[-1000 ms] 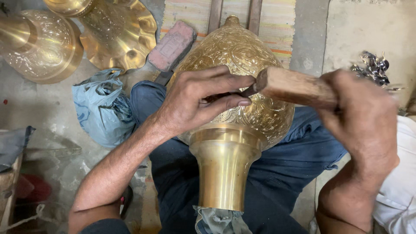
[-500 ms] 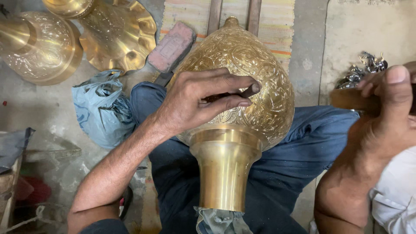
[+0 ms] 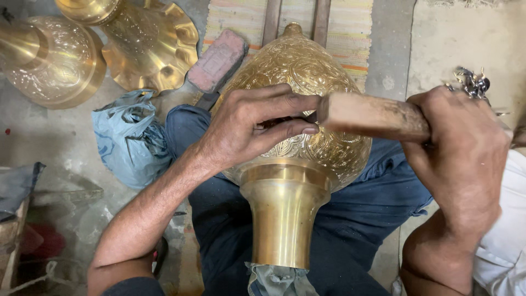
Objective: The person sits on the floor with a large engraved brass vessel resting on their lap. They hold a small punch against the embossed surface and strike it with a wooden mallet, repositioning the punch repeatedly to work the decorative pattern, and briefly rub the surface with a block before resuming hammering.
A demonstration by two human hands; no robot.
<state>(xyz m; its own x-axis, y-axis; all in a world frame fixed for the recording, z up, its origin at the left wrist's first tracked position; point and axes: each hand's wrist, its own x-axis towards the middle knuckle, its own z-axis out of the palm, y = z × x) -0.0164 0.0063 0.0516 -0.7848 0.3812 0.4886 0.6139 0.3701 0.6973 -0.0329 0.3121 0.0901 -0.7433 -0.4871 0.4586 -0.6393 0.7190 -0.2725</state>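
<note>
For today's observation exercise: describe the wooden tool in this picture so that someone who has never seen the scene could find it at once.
Start at the large engraved brass vessel lying across the person's lap. Above its patterned belly, the right hand grips a thick wooden mallet, its blunt end meeting the left hand. It is plain, worn brown wood amid shiny brass pieces.

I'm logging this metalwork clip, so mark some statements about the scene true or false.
1. The right hand grips a wooden mallet. True.
2. The left hand lies flat on the floor. False: it pinches a thin tool against the engraved brass vase.
3. The vase rests across the person's lap. True.
4. A blue bag lies right of the vase. False: it lies left.
</note>
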